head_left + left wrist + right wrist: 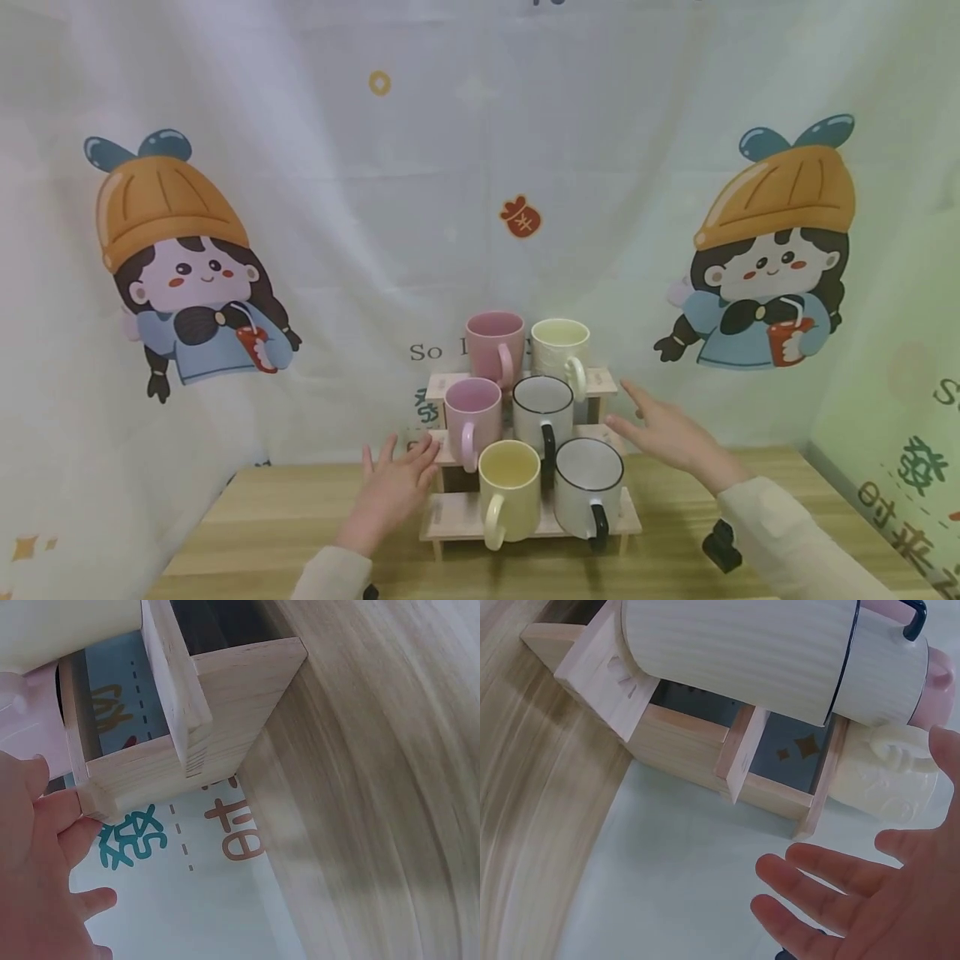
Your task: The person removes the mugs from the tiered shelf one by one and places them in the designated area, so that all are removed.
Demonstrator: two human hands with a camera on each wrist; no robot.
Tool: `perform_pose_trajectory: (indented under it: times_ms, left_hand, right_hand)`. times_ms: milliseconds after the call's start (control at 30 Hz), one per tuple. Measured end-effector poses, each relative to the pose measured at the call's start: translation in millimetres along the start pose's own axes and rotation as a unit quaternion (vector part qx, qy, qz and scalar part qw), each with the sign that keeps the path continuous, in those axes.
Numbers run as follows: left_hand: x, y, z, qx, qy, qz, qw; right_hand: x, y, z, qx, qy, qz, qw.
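A three-step wooden rack [453, 525] bears two mugs per step. On top are a dark pink mug [486, 350] and a cream mug [549, 358]. The middle step has a lilac-pink mug [487, 421] and a black-rimmed white mug [531, 423]. Below them stand a yellow mug [522, 492] and another black-rimmed white mug [576, 493] with a black handle. My left hand [393, 492], fingers spread, has its fingertips at the left end of the middle shelf. Beside the rack's upper right, my right hand [671, 433] extends its fingers and holds nothing.
The rack stands on a wood-grain table [300, 517]. Behind it hangs a pale cloth [390, 225] printed with cartoon figures and lettering. A small black object [722, 546] lies below the right forearm.
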State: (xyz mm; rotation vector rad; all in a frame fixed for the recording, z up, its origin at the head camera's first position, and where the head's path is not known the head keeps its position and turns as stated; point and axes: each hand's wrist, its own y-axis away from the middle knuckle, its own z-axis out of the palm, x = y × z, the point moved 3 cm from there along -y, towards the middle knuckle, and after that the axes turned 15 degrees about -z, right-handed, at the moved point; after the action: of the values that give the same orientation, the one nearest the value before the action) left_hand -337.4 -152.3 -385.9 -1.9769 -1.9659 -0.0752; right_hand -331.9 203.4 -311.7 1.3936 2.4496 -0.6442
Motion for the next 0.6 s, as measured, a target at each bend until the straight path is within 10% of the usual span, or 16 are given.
perform_pose_trajectory:
  times_ms: [600]
  left_hand:
    - [4.4,1.1,4.9,0.032,0.043,-0.009,0.9985]
  right_hand:
    - [-2,-18,-5.2,0.012,0.008,0.028,1.0]
